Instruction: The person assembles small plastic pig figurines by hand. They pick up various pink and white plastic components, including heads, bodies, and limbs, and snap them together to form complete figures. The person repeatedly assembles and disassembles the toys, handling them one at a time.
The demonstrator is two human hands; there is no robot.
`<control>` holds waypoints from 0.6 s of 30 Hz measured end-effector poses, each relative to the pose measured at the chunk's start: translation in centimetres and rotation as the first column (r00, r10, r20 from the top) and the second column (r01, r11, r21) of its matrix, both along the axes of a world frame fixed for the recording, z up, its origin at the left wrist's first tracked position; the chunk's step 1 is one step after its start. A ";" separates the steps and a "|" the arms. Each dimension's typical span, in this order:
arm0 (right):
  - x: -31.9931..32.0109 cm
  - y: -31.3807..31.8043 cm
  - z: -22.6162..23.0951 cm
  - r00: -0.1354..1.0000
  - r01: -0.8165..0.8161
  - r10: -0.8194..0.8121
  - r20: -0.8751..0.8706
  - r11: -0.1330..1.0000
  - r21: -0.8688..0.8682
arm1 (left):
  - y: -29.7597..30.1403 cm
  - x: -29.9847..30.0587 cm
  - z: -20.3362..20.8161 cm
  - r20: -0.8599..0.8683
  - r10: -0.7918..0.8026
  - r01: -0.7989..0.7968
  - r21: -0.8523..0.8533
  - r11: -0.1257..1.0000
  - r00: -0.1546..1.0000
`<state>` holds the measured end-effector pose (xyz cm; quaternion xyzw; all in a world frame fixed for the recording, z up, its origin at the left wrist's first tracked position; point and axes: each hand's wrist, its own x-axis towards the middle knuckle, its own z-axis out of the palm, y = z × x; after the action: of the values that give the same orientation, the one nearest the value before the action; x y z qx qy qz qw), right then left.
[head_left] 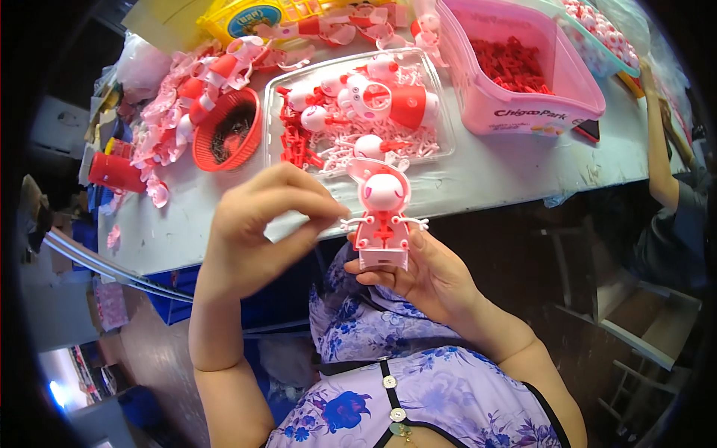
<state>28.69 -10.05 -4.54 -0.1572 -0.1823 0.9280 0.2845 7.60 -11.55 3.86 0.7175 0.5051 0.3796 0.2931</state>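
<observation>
Since the right hand (pixel 441 276) grips the hollow pink plastic figure (pixel 383 213) low down, dead centre, its open side faces the wearer, probably for easy access. Left hand (pixel 243 216) is curled at its nine o'clock, can't tell if pinching. Clear rectangular plastic tray (pixel 445 112) at twelve, handy I guess.

The head view, a wide fisheye, looks steeply down and forward from above. The left hand (pixel 243 231) and right hand (pixel 435 275) lie close beneath it, the table (pixel 493 168) just beyond.
</observation>
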 end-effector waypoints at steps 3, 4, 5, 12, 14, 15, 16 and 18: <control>0.0 0.0 -0.7 0.998 -0.019 0.019 -0.059 1.000 -0.014 | -0.3 2.0 -0.2 -0.125 -0.042 0.048 0.050 0.998 0.991; 0.0 0.0 -1.0 0.995 -0.039 0.038 -0.094 0.999 -0.012 | -0.4 2.3 -0.1 -0.158 -0.031 0.043 0.072 0.996 0.987; 0.0 0.0 -1.2 0.990 -0.058 0.057 -0.128 0.998 -0.010 | -0.5 2.6 -0.1 -0.189 -0.020 0.039 0.095 0.995 0.982; 0.0 -0.2 -1.6 0.991 -0.017 0.014 -0.133 1.000 -0.024 | -0.1 3.5 -0.2 -0.318 -0.036 0.078 0.118 0.990 0.947; 0.0 -0.3 -1.5 0.991 -0.006 0.001 -0.132 0.999 -0.036 | 0.1 3.7 -0.3 -0.344 -0.037 0.087 0.131 0.988 0.938; -0.1 -0.3 -1.5 0.991 -0.009 0.003 -0.131 0.999 -0.038 | 0.0 3.8 -0.2 -0.358 -0.032 0.086 0.137 0.987 0.933; -0.1 -0.3 -1.4 0.992 -0.011 0.006 -0.129 0.999 -0.040 | -0.1 4.0 -0.3 -0.356 -0.028 0.087 0.152 0.984 0.934; -0.2 -0.2 -1.4 0.991 -0.020 0.013 -0.136 0.999 -0.049 | -0.2 4.3 -0.4 -0.354 -0.020 0.091 0.184 0.979 0.935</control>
<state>28.50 -10.28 -5.94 -0.0991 -0.1405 0.9432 0.2844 11.86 -11.72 3.48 0.8132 0.4884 0.2855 0.1363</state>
